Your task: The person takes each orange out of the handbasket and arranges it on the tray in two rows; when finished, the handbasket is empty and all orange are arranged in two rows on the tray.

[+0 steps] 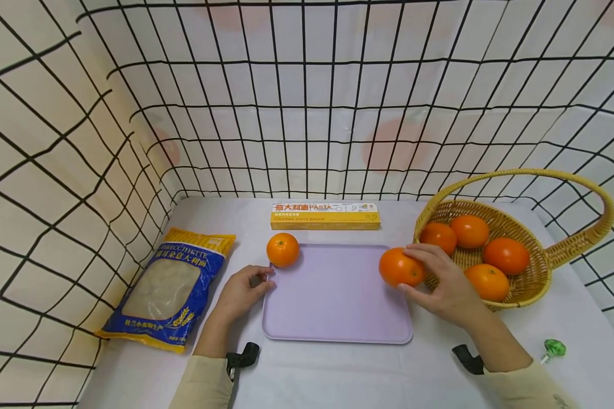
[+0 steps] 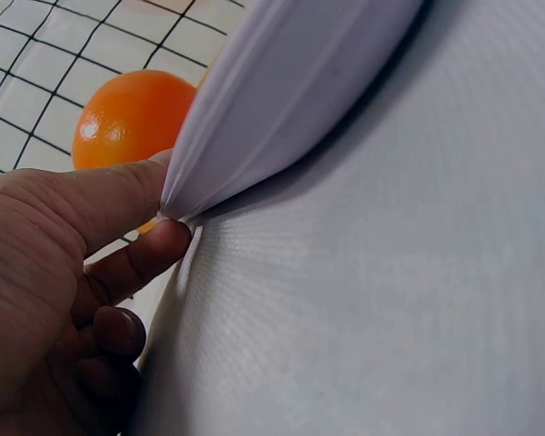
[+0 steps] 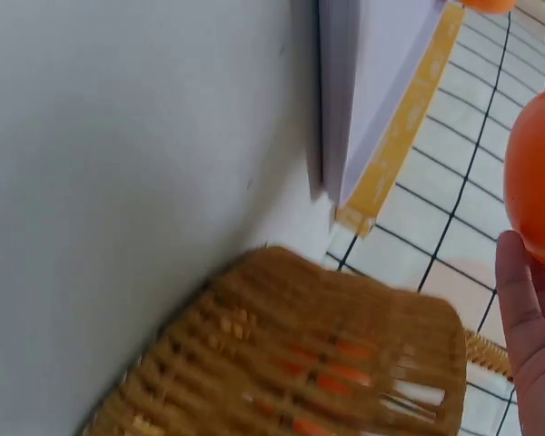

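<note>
My left hand (image 1: 244, 291) pinches the left rim of the lilac tray (image 1: 337, 295). In the left wrist view the thumb and a finger (image 2: 168, 245) meet at the tray's edge. One orange (image 1: 283, 250) sits at the tray's far left corner. On the other side, my right hand (image 1: 445, 284) holds a second orange (image 1: 400, 268) over the tray's far right part, between tray and basket. The right wrist view shows this orange (image 3: 538, 177) only in part, with fingers against it. Several more oranges (image 1: 506, 255) lie inside the wicker basket (image 1: 534, 292).
Behind the tray lies a yellow and white pasta box (image 1: 325, 217). A blue and yellow bag of orecchiette (image 1: 164, 289) rests at the left. The basket's tall handle (image 1: 522, 172) arches at the right. A green-wrapped lollipop (image 1: 555, 347) is near the right. Black wire grid (image 1: 317, 113) surrounds the table.
</note>
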`<move>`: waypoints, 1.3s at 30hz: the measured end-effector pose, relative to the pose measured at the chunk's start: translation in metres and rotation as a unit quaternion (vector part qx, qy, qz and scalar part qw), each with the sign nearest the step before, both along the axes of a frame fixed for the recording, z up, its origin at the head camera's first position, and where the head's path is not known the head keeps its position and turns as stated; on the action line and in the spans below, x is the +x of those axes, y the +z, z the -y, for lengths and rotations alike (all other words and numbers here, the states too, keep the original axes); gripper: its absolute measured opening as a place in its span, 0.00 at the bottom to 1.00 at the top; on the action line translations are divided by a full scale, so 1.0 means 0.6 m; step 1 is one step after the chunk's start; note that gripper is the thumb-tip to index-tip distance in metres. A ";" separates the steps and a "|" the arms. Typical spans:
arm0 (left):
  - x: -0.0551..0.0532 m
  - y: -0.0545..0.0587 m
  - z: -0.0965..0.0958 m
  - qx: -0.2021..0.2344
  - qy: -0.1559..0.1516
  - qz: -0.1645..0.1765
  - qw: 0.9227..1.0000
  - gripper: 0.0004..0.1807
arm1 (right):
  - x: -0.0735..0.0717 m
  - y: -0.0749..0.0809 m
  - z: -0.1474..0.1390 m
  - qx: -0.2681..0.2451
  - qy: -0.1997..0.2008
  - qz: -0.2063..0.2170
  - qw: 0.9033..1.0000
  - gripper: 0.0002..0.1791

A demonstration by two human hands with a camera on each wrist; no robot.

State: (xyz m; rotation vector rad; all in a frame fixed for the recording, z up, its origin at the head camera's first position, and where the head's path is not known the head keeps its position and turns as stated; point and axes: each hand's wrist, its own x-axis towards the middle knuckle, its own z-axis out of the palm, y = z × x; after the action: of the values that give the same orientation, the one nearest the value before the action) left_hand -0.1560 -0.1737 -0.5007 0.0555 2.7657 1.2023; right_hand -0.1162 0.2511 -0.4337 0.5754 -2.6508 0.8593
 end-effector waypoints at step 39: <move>-0.002 0.000 0.000 -0.004 0.000 0.005 1.000 0.16 | -0.095 -0.014 0.124 0.015 0.057 0.194 0.979 0.35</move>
State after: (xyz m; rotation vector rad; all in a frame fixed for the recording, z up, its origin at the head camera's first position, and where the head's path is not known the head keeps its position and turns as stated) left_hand -0.1571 -0.1735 -0.5009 0.0502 2.7618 1.1888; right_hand -0.1729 0.1766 -0.4420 0.6269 -3.0071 1.0620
